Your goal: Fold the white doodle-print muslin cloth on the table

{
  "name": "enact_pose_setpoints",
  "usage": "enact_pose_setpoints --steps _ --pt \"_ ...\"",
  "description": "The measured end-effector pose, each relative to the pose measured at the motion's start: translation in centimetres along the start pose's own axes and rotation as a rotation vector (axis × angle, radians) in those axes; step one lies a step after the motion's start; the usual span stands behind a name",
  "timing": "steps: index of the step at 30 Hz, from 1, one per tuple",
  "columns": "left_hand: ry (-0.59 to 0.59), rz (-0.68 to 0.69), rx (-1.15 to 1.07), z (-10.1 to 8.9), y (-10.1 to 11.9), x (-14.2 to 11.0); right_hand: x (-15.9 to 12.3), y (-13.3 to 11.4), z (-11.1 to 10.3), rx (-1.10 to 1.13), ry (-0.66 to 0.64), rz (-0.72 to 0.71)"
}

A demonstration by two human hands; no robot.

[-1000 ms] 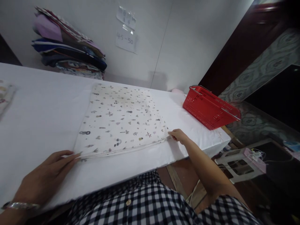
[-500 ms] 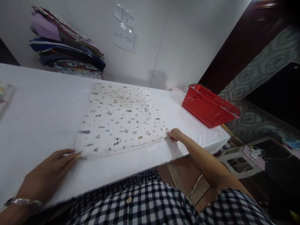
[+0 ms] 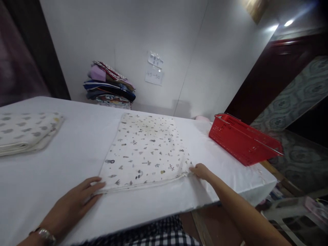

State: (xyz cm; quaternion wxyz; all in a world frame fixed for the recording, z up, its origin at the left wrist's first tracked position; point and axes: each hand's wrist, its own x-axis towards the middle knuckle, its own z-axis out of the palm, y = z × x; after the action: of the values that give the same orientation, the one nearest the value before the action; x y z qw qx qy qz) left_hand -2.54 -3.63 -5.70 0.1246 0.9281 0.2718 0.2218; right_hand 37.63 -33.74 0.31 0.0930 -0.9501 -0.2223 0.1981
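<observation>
A folded white cloth (image 3: 146, 150) printed with small grey and yellow motifs lies flat in front of me, its layered edge towards my body. My left hand (image 3: 77, 201) is at the near left corner, forefingers on top and thumb at the edge, with the corner between them. At the near right corner, my right hand (image 3: 201, 171) pinches the cloth between thumb and fingers; the fabric puckers slightly there.
The white-covered table (image 3: 77, 147) bears another folded printed cloth (image 3: 25, 131) at the left. A stack of folded fabrics (image 3: 110, 85) stands against the wall at the back. A red basket (image 3: 243, 140) sits at the right end, with a pale stool (image 3: 289, 212) below.
My view has tilted up and swung left, bringing more of the left cloth into sight. The near right corner is now more puckered, and my left fingers have spread a little.
</observation>
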Motion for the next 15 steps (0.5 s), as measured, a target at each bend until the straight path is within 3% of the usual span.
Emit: enact_pose_setpoints --steps 5,12,15 --pt "-0.098 0.086 0.019 0.0 -0.9 -0.1 -0.2 0.4 0.8 0.032 0.06 -0.033" --pt "-0.173 0.123 0.085 -1.9 2.1 0.4 0.2 1.2 1.8 0.04 0.141 -0.082" --pt "-0.191 0.119 0.094 -2.2 2.8 0.6 0.4 1.5 2.3 0.225 0.075 -0.04"
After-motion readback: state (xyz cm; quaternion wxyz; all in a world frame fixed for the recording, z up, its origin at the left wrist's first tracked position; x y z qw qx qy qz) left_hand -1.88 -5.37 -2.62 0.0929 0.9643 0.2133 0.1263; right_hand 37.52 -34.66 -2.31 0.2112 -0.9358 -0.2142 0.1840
